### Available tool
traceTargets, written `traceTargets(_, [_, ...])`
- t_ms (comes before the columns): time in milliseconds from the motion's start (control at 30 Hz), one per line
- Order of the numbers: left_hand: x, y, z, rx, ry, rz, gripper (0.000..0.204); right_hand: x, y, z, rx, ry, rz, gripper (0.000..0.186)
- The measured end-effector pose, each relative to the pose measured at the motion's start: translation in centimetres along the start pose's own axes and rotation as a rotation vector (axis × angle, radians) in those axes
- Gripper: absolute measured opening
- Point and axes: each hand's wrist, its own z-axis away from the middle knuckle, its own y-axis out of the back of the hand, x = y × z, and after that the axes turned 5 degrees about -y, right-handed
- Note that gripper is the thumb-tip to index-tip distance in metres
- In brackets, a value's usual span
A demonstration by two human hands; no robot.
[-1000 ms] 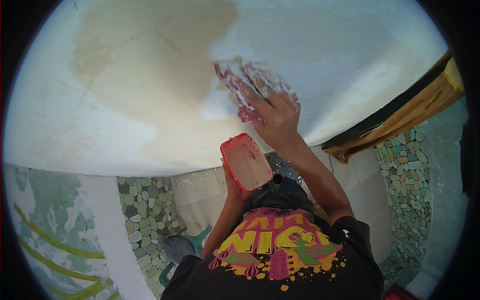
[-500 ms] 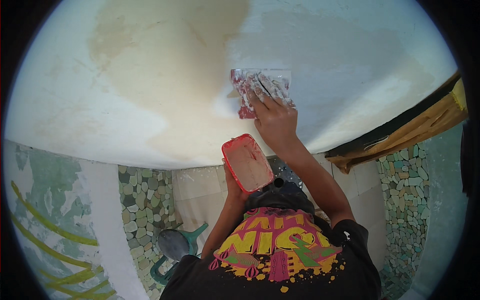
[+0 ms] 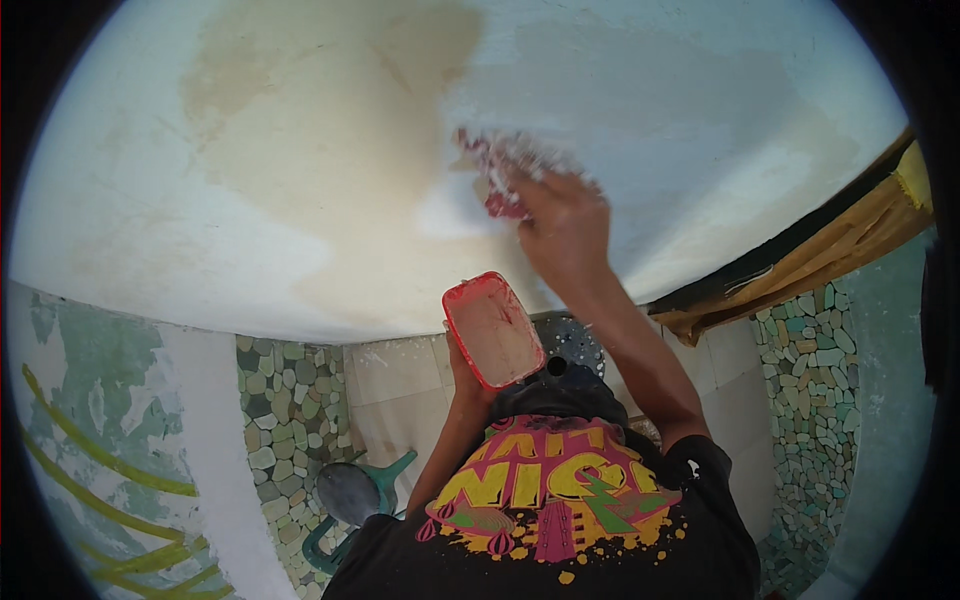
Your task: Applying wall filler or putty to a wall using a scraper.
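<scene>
In front of me stretches a pale wall (image 3: 330, 200) with a beige patch at left and a greyish patch at right. My right hand (image 3: 570, 225) is closed round a red putty spreader (image 3: 508, 205), its broad blade smeared with white filler and blurred by motion. The spreader is tilted at the wall; whether its edge touches I cannot tell. Below it, my left hand (image 3: 466, 368) grips a red rectangular tub (image 3: 447, 308) from the left and underneath. Pinkish-beige putty (image 3: 495, 335) lies inside the tub, and most of the left fingers are hidden behind it.
A green object with a dark round top (image 3: 348, 490) stands on the floor at lower left. Pebble strips (image 3: 810, 400) flank pale floor tiles (image 3: 395, 375). Brown sheeting (image 3: 800, 270) hangs along the wall's right edge, and a dark speckled thing (image 3: 575, 340) lies below the tub.
My right hand has shifted slightly right, and the spreader has turned so its blade slants down to the right. The tub in my left hand has barely moved.
</scene>
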Motion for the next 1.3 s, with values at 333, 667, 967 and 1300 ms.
traceTargets(333, [0.7,-0.5,-0.4,-0.008,0.022,0.023,0.065,0.8,0.9,-0.7,0.052,-0.018,0.035,0.057])
traceTargets(667, [0.7,0.1,-0.5,0.026,0.018,-0.083,0.074,3.1,-4.1,-0.8,0.146,0.248,0.188,0.048])
traceTargets(967, [1.0,-0.1,-0.1,-0.010,0.001,0.036,0.066,-1.2,-0.7,-0.1,0.072,0.131,0.031,0.056])
traceTargets(1300, [0.8,0.3,0.2,-0.043,0.029,0.013,0.071,-1.3,1.0,0.3,-0.018,-0.181,-0.095,0.062])
